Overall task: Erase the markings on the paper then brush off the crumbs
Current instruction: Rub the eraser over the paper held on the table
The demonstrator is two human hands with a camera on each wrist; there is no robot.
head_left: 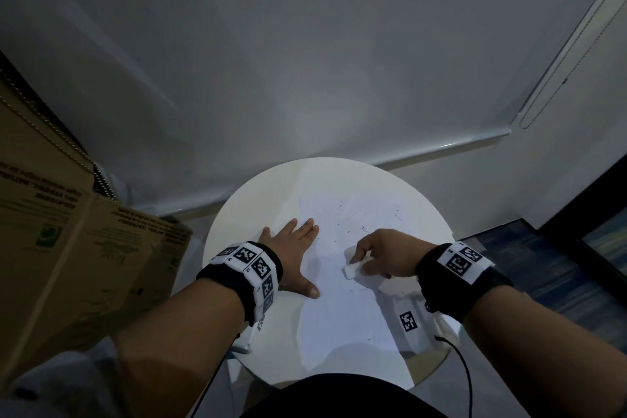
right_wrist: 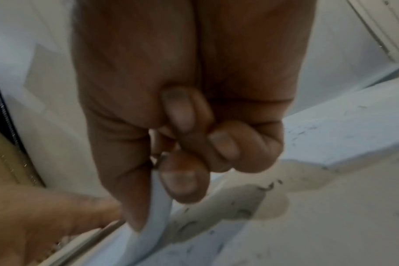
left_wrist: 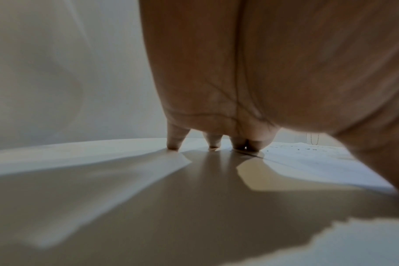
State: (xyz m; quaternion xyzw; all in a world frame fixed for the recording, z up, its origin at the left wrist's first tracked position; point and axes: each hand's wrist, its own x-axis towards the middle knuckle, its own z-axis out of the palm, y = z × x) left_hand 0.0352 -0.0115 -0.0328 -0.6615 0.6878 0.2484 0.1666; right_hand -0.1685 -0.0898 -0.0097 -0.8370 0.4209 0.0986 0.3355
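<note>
Lying flat on the round white counter [head_left: 258, 187], the white sheet of paper [head_left: 342, 309] carries scattered dark eraser crumbs [head_left: 359, 214] toward its far side. The right hand [head_left: 383, 256] hovers low over the sheet, thumb and curled fingers pinching a small white rectangular eraser [head_left: 352, 271]. The left hand [head_left: 295, 248] presses palm-down on the paper's left edge, fingers straight and spread. A brown cardboard box [head_left: 68, 248] stands left of the counter.
</note>
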